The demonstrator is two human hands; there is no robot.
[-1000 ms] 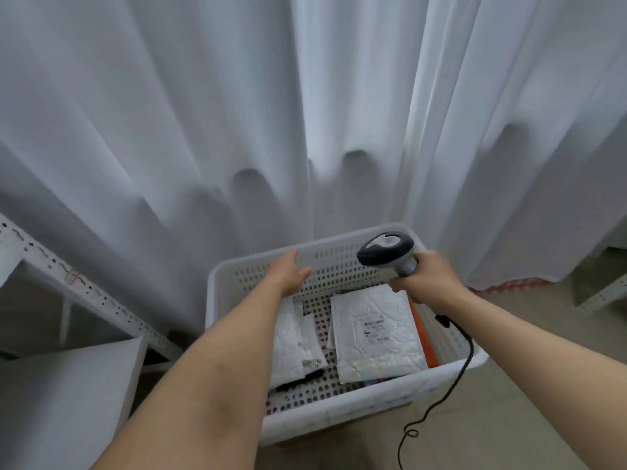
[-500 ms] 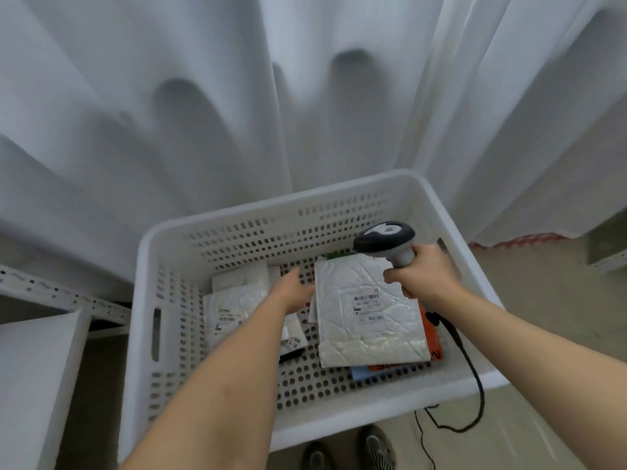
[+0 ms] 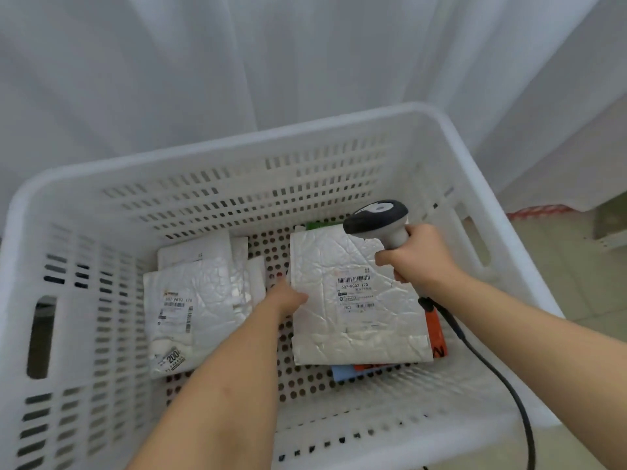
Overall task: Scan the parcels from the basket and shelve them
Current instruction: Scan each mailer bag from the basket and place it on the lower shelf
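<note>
A white slotted basket (image 3: 237,144) fills the view. Inside on the right lies a white padded parcel (image 3: 353,327) with a barcode label, on top of an orange parcel (image 3: 436,330) and a blue one (image 3: 342,373). My left hand (image 3: 286,296) reaches down to the white parcel's left edge; its fingertips are hidden under that edge. My right hand (image 3: 417,257) grips the handle of a grey barcode scanner (image 3: 376,217), held over the parcel's top right corner. A second pile of white parcels (image 3: 193,296) lies on the left.
A white curtain (image 3: 305,56) hangs right behind the basket. The scanner's black cable (image 3: 502,378) trails over the basket's front right rim. Tiled floor (image 3: 583,293) and a metal shelf foot (image 3: 610,222) show at the right. A green item (image 3: 319,225) peeks out behind the white parcel.
The view has closed in on the basket. My left hand dropped from the far rim to the white parcel's left edge. My right hand lowered the scanner over that parcel.
</note>
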